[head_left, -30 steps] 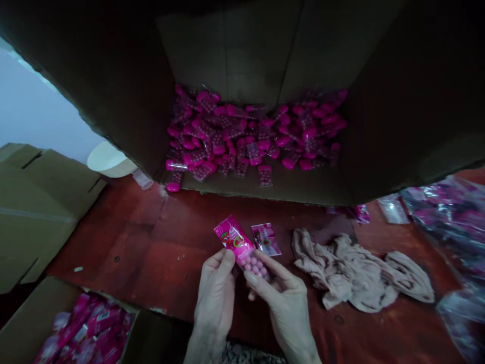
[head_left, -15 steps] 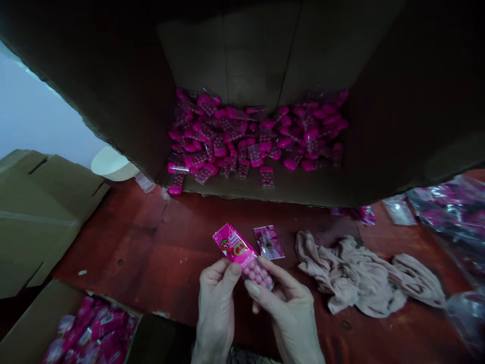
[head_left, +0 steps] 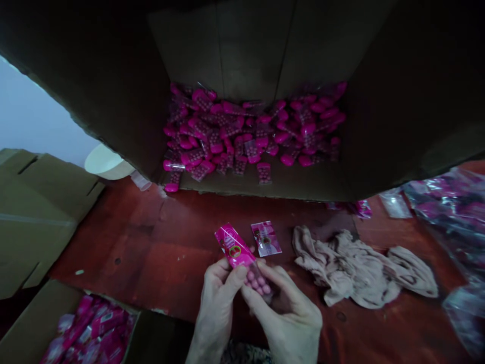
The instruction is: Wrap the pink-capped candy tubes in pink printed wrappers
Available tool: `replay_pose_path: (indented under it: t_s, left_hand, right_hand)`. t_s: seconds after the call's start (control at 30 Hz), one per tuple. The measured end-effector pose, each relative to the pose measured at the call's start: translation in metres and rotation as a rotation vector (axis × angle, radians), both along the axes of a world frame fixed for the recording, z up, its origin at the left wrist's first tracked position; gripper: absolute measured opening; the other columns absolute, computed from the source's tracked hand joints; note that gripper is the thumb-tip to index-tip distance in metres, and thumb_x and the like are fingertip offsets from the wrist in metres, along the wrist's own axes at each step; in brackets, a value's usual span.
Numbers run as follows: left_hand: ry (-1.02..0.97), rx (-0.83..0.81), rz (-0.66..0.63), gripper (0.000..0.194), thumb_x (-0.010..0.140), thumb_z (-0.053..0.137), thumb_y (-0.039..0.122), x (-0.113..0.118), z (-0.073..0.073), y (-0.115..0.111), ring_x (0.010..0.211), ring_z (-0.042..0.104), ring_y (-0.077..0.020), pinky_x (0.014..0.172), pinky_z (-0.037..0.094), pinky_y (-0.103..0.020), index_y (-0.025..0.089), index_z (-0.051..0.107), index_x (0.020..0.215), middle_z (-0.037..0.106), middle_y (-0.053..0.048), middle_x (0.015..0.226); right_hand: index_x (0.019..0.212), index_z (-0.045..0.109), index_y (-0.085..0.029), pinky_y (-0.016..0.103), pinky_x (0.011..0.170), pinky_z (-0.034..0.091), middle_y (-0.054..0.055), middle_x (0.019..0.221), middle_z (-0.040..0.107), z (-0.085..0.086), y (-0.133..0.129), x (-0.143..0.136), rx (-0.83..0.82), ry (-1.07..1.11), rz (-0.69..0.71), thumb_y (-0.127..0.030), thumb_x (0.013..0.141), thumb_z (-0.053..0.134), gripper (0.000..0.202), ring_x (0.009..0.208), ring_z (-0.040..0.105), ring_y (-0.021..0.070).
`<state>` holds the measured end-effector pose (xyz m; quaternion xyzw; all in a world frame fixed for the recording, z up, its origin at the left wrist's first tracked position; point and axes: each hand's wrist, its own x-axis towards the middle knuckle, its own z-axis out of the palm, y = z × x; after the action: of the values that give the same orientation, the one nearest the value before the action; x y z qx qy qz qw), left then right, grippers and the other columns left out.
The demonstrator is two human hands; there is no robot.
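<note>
A small packet (head_left: 235, 249) with a pink printed top and pink balls in its clear lower part is held between both hands above the red wooden table. My left hand (head_left: 220, 298) pinches its left side with thumb and fingers. On the right, my right hand (head_left: 286, 308) grips the clear end by the balls; some of its fingers are hidden behind. Just beyond, a flat pink printed sachet (head_left: 266, 238) lies on the table. Many pink-capped packets (head_left: 215, 131) of balls lie inside the large cardboard box (head_left: 303, 188) in front.
A crumpled beige cloth (head_left: 359, 270) lies at right, near plastic bags (head_left: 450, 202) with pink contents. Lower left, an open carton (head_left: 41, 323) holds pink packages. Another cardboard box (head_left: 41, 202) and a pale round container (head_left: 106, 162) are at left.
The view has shifted slightly. The packet's printed top has turned a little and looks narrower, and my right hand has closed in further around the clear end.
</note>
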<state>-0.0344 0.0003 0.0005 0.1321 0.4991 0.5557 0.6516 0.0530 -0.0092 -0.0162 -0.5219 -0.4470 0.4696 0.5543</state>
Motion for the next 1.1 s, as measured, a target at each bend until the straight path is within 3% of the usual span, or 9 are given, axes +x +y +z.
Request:
replay_pose_path:
  t_s: [0.1,0.17,0.3,0.53,0.67,0.83,1.0,1.1]
  left_hand:
    - [-0.059,-0.016,-0.004,0.019,0.072,0.067,0.027,-0.002,-0.002,-0.002,0.064,0.062,-0.0163,0.066,0.049,-0.029,0.014,0.071,0.085,0.069,-0.006,0.066]
    - [-0.047,-0.014,0.059,0.018,0.068,0.07,0.028,-0.004,-0.002,-0.001,0.064,0.062,-0.0159,0.068,0.049,-0.029,0.014,0.072,0.081,0.069,-0.006,0.067]
    - [0.015,-0.003,0.224,0.019,0.063,0.074,0.029,-0.006,-0.001,0.002,0.064,0.06,-0.0142,0.069,0.048,-0.027,0.015,0.072,0.076,0.069,-0.004,0.067]
    - [-0.011,-0.052,0.176,0.013,0.07,0.069,0.026,0.003,-0.002,-0.008,0.057,0.054,-0.0094,0.056,0.043,-0.02,0.015,0.07,0.075,0.066,-0.002,0.064]
    - [0.016,-0.083,0.196,0.014,0.071,0.068,0.027,0.0,-0.002,-0.013,0.057,0.052,-0.0085,0.055,0.041,-0.019,0.014,0.07,0.076,0.064,-0.002,0.064]
    - [0.039,-0.084,0.223,0.01,0.07,0.068,0.024,-0.002,-0.001,-0.014,0.057,0.052,-0.0093,0.056,0.042,-0.02,0.014,0.069,0.072,0.064,-0.001,0.062]
    - [-0.006,-0.135,0.155,0.015,0.073,0.066,0.025,0.003,-0.003,-0.021,0.063,0.057,-0.0126,0.066,0.046,-0.026,0.012,0.07,0.08,0.067,-0.005,0.069]
    - [-0.041,-0.184,0.223,0.015,0.069,0.069,0.023,-0.002,-0.003,-0.021,0.069,0.059,-0.0133,0.071,0.046,-0.026,0.013,0.069,0.079,0.068,-0.005,0.074]
  right_hand:
    - [0.115,0.06,-0.023,0.026,0.064,0.058,0.005,0.091,0.068,0.0,0.0,0.002,-0.061,-0.029,0.039,-0.016,0.071,0.068,0.046,0.073,0.067,0.0165]
    - [0.124,0.054,-0.026,0.027,0.068,0.058,0.005,0.095,0.067,0.001,0.003,0.003,0.012,-0.133,0.074,-0.016,0.072,0.067,0.054,0.076,0.066,0.0166]
    - [0.114,0.062,-0.028,0.024,0.064,0.057,0.003,0.09,0.067,0.0,0.009,0.003,0.183,-0.281,0.123,-0.015,0.072,0.067,0.044,0.074,0.065,0.0155]
    - [0.109,0.066,-0.026,0.027,0.07,0.057,0.005,0.097,0.069,-0.015,0.0,0.0,-0.016,-0.093,0.114,-0.019,0.071,0.069,0.039,0.082,0.066,0.0187]
    - [0.103,0.068,-0.023,0.027,0.056,0.059,0.005,0.091,0.07,-0.018,-0.002,-0.006,-0.193,0.154,0.146,-0.022,0.069,0.071,0.035,0.073,0.067,0.0191]
    - [0.1,0.07,-0.021,0.03,0.072,0.058,0.007,0.094,0.071,-0.021,-0.004,-0.01,-0.141,0.045,0.094,-0.019,0.065,0.073,0.035,0.079,0.068,0.0198]
    - [0.094,0.07,-0.02,0.022,0.058,0.058,0.005,0.08,0.072,-0.025,-0.007,-0.004,-0.151,0.001,0.071,-0.019,0.066,0.072,0.028,0.064,0.068,0.0163]
    - [0.097,0.069,-0.02,0.023,0.06,0.058,0.005,0.08,0.072,-0.023,-0.006,0.0,-0.117,-0.048,0.127,-0.02,0.066,0.072,0.031,0.064,0.068,0.0165]
